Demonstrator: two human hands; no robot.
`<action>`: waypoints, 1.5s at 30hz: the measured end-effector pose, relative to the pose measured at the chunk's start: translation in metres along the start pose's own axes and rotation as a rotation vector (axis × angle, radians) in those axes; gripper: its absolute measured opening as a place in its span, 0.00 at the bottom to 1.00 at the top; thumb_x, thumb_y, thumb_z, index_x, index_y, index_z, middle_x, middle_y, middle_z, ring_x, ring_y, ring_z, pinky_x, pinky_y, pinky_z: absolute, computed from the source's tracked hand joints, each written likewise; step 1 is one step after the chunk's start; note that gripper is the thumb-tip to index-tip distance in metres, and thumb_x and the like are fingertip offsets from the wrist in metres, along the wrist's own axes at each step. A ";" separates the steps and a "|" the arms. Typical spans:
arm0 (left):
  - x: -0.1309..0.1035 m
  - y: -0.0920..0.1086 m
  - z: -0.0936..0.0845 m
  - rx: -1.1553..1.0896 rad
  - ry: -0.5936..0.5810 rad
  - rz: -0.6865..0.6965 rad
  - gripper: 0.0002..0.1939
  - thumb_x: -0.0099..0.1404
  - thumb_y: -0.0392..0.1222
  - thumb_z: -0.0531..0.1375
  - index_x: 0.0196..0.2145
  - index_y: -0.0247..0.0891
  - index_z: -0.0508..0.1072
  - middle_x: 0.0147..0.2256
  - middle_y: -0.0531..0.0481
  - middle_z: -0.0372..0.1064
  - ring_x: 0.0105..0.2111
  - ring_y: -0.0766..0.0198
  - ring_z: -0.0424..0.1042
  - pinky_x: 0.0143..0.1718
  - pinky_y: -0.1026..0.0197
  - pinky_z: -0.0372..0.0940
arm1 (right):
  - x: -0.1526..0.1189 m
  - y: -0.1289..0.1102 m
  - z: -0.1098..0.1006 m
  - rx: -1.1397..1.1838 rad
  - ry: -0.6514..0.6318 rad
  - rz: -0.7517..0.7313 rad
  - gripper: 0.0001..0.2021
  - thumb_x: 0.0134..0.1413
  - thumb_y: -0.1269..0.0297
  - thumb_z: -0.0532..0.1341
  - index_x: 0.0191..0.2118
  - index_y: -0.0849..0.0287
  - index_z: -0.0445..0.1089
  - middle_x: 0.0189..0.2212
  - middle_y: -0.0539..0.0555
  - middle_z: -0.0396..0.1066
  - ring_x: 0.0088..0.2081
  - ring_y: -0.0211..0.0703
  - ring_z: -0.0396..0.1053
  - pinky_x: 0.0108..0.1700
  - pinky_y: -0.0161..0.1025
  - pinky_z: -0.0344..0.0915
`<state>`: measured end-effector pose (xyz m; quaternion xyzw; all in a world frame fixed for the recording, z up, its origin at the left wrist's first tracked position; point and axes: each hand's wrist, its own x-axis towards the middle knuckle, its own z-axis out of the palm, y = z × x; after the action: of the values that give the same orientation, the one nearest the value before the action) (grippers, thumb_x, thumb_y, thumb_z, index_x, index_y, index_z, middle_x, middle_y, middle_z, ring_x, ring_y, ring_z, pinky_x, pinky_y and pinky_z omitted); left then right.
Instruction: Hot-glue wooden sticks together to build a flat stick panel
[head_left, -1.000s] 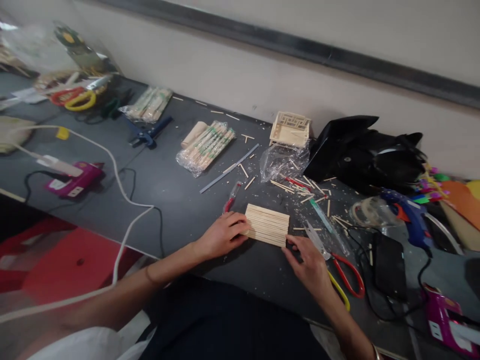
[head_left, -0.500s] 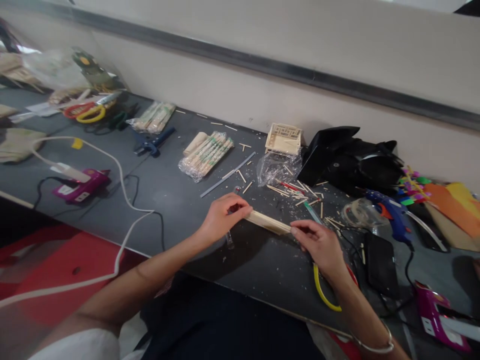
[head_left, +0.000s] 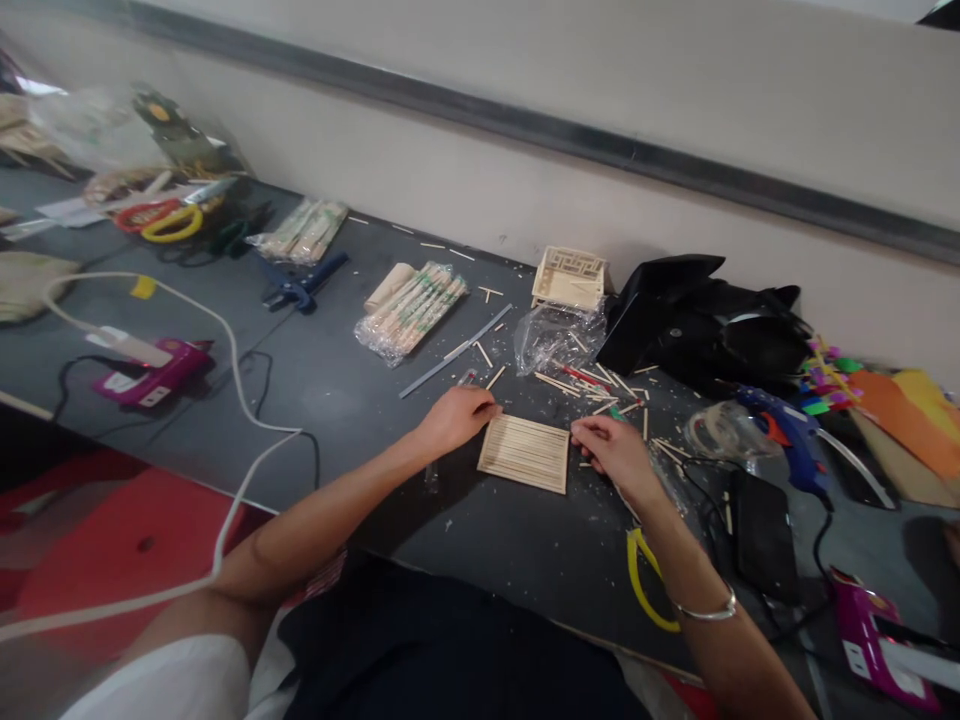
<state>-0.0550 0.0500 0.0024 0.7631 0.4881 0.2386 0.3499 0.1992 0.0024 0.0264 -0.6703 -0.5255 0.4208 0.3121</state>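
Note:
A small rectangular panel of thin wooden sticks [head_left: 523, 454] shows its slatted face between my hands, low over the dark table. My left hand [head_left: 456, 418] pinches its upper left corner between thumb and fingers. At the upper right corner, my right hand [head_left: 616, 455] has closed fingertips against the edge. Whether the panel's lower edge rests on the table I cannot tell. Beyond my right hand lie loose matchstick-like sticks [head_left: 562, 385]. Yellow-handled scissors [head_left: 637, 580] lie partly hidden under my right forearm.
Wrapped stick bundles [head_left: 420, 308], a blue clamp-like tool [head_left: 304, 285] and a small stick-built box [head_left: 570, 277] stand toward the wall. On the right are a blue glue gun [head_left: 791, 430] and a phone [head_left: 763, 535]. A white cable [head_left: 240, 370] crosses the left side.
The panel has turned from nearly edge-on to showing its broad slatted face. My hands stay at its two ends, and the right one has shifted slightly left.

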 end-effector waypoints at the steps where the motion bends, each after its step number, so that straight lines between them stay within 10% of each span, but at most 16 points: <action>1: -0.001 -0.001 0.001 0.024 0.007 0.023 0.09 0.65 0.40 0.58 0.29 0.37 0.76 0.29 0.50 0.71 0.33 0.62 0.71 0.36 0.62 0.65 | 0.000 0.001 -0.001 -0.024 0.011 -0.020 0.15 0.42 0.50 0.62 0.29 0.57 0.74 0.23 0.52 0.74 0.22 0.40 0.68 0.20 0.35 0.61; 11: 0.004 0.004 0.021 0.286 -0.012 0.388 0.12 0.71 0.39 0.54 0.39 0.39 0.79 0.38 0.46 0.72 0.39 0.60 0.69 0.45 0.57 0.65 | -0.003 0.000 -0.001 -0.284 -0.008 -0.202 0.08 0.47 0.60 0.61 0.30 0.54 0.77 0.29 0.52 0.77 0.30 0.44 0.71 0.37 0.40 0.67; 45: 0.016 0.000 0.033 0.104 -0.067 0.298 0.11 0.66 0.31 0.56 0.35 0.39 0.78 0.35 0.49 0.73 0.38 0.61 0.70 0.46 0.57 0.62 | 0.017 -0.007 -0.002 -0.485 -0.177 -0.229 0.07 0.48 0.66 0.59 0.26 0.53 0.75 0.23 0.49 0.76 0.27 0.42 0.72 0.31 0.36 0.65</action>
<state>-0.0251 0.0543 -0.0186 0.8517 0.3691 0.2369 0.2868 0.1996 0.0211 0.0297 -0.6225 -0.7084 0.3014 0.1409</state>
